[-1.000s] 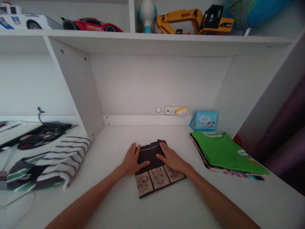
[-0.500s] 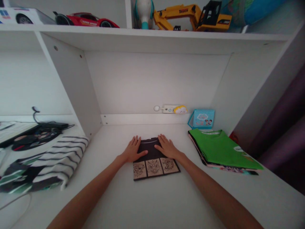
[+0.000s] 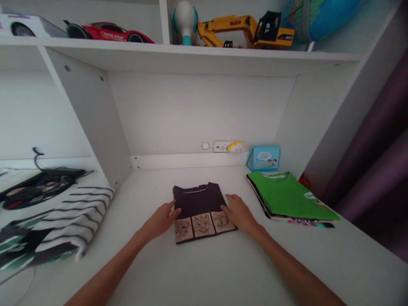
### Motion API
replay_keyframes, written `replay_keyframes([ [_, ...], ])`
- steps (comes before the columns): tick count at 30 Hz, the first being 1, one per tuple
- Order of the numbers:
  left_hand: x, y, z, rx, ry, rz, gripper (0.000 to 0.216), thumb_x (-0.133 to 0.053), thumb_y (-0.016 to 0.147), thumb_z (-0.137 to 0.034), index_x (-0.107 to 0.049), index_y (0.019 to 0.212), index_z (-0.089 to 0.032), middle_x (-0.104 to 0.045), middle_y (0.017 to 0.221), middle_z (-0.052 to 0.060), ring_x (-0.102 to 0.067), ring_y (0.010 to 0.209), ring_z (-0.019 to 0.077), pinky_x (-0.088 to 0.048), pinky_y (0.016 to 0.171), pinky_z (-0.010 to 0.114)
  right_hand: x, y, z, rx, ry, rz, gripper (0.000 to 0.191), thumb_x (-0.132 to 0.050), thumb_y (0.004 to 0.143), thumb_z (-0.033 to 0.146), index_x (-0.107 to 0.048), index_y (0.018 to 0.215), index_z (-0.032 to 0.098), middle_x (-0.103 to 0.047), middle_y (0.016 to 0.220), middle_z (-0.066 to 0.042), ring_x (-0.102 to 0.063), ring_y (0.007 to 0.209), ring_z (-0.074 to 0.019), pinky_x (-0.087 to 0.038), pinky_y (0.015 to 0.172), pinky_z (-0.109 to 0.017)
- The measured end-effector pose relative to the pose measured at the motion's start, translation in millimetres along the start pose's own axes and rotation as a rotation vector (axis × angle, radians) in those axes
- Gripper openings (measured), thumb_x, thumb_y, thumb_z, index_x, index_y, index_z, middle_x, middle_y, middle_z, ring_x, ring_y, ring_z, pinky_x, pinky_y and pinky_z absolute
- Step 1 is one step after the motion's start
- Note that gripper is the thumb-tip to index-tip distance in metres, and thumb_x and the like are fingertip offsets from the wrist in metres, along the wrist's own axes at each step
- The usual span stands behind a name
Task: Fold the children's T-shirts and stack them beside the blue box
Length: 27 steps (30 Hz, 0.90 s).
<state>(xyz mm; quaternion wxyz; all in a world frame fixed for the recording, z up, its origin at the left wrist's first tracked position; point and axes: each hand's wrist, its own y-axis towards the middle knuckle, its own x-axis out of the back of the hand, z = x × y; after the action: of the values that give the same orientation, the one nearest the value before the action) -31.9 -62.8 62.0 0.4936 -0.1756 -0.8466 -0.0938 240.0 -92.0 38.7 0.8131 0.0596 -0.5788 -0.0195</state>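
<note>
A dark folded T-shirt lies flat on the white desk, its neckline at the far end and a band of three beige printed panels along its near end. My left hand is at the shirt's left edge, thumb and forefinger apart and touching the side. On the opposite edge, my right hand has its thumb over the fabric and its fingers stretched along the side. Neither hand visibly closes around the cloth.
A stack of folded shirts, green on top, sits at the right by a blue desk calendar. Striped clothing lies left. A power strip is at the back wall; a toy excavator stands on the shelf above.
Both hands have slid off the top of the T-shirt, outward and toward me, to its side edges. More of the dark fabric and neckline now shows. The camera view has shifted slightly.
</note>
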Motion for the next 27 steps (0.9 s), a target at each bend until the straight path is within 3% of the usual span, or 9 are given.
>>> replay_keyframes([
  [4,-7.4,7.7,12.2,0.102,-0.19,-0.007,0.047,-0.046,0.074,-0.039,-0.051,0.113,-0.013,-0.063,0.099,0.012,-0.061,0.082,0.0233,-0.044,0.073,0.031,0.5,11.5,-12.0,-0.153,0.014,0.019,0.031,-0.051,0.076,0.031,-0.059,0.097,0.009,-0.063,0.09,-0.016,-0.058,0.09,-0.0253,-0.041,0.074,-0.032],
  [9,-21.1,15.7,8.3,0.225,-0.507,-0.044,0.05,-0.06,0.064,-0.04,-0.053,0.105,-0.012,-0.064,0.087,0.009,-0.06,0.07,0.0196,-0.044,0.06,0.027,-12.1,22.0,-17.2,-0.241,0.11,0.03,0.028,-0.059,0.067,0.028,-0.06,0.091,0.014,-0.065,0.087,-0.009,-0.06,0.081,-0.02,-0.04,0.062,-0.024],
  [12,-19.7,14.7,2.4,0.276,-0.653,0.043,0.043,-0.063,0.062,-0.045,-0.059,0.088,-0.011,-0.061,0.066,0.004,-0.054,0.058,0.0145,-0.038,0.05,0.023,-12.1,24.8,-18.9,-0.244,0.181,0.05,0.018,-0.059,0.064,0.025,-0.062,0.077,0.015,-0.066,0.078,-0.006,-0.06,0.074,-0.0176,-0.038,0.056,-0.022],
  [15,-15.8,9.0,-3.6,0.252,-0.64,0.178,0.041,-0.061,0.062,-0.05,-0.061,0.071,-0.01,-0.052,0.051,-0.002,-0.044,0.046,0.0091,-0.031,0.044,0.02,-8.7,24.4,-19.1,-0.227,0.24,0.046,0.015,-0.055,0.064,0.022,-0.062,0.076,0.015,-0.065,0.076,-0.005,-0.059,0.072,-0.0162,-0.037,0.056,-0.021],
  [17,-13.5,4.6,-8.0,0.2,-0.589,0.216,0.038,-0.062,0.061,-0.049,-0.059,0.067,-0.011,-0.052,0.053,-0.002,-0.044,0.047,0.0085,-0.03,0.044,0.02,-5.8,24.0,-19.8,-0.226,0.267,0.036,0.016,-0.054,0.064,0.02,-0.062,0.077,0.014,-0.065,0.077,-0.006,-0.058,0.073,-0.0164,-0.037,0.057,-0.021],
  [20,-11.6,-1.4,-16.0,0.166,-0.606,0.155,0.035,-0.064,0.059,-0.045,-0.056,0.072,-0.014,-0.058,0.063,-0.001,-0.05,0.054,0.0108,-0.037,0.048,0.021,-2.3,23.7,-23.5,-0.23,0.318,0.051,0.02,-0.057,0.064,0.023,-0.062,0.08,0.012,-0.065,0.074,-0.006,-0.058,0.069,-0.0165,-0.036,0.054,-0.021],
  [22,-12.1,-5.5,-21.7,0.265,-0.711,0.119,0.036,-0.064,0.06,-0.045,-0.053,0.079,-0.016,-0.058,0.065,-0.002,-0.054,0.057,0.0121,-0.042,0.054,0.023,-1.5,22.5,-26.6,-0.229,0.364,0.072,0.024,-0.058,0.066,0.029,-0.062,0.082,0.011,-0.064,0.069,-0.005,-0.058,0.064,-0.0162,-0.036,0.052,-0.021],
  [25,-17.8,-11.9,-29.0,0.433,-0.946,0.17,0.037,-0.063,0.064,-0.043,-0.05,0.085,-0.016,-0.061,0.072,0.002,-0.059,0.064,0.0145,-0.047,0.062,0.027,-3.5,18.0,-28.2,-0.213,0.429,0.085,0.025,-0.055,0.07,0.031,-0.064,0.077,0.009,-0.064,0.061,-0.005,-0.059,0.059,-0.0161,-0.038,0.05,-0.022],
  [27,-24.0,-13.4,-33.8,0.435,-1.085,0.201,0.035,-0.063,0.065,-0.036,-0.049,0.09,-0.014,-0.062,0.082,0.006,-0.06,0.071,0.0159,-0.047,0.067,0.029,-4.7,14.5,-27.6,-0.19,0.461,0.066,0.019,-0.056,0.069,0.026,-0.065,0.074,0.01,-0.064,0.062,-0.005,-0.059,0.059,-0.0164,-0.04,0.052,-0.022],
])
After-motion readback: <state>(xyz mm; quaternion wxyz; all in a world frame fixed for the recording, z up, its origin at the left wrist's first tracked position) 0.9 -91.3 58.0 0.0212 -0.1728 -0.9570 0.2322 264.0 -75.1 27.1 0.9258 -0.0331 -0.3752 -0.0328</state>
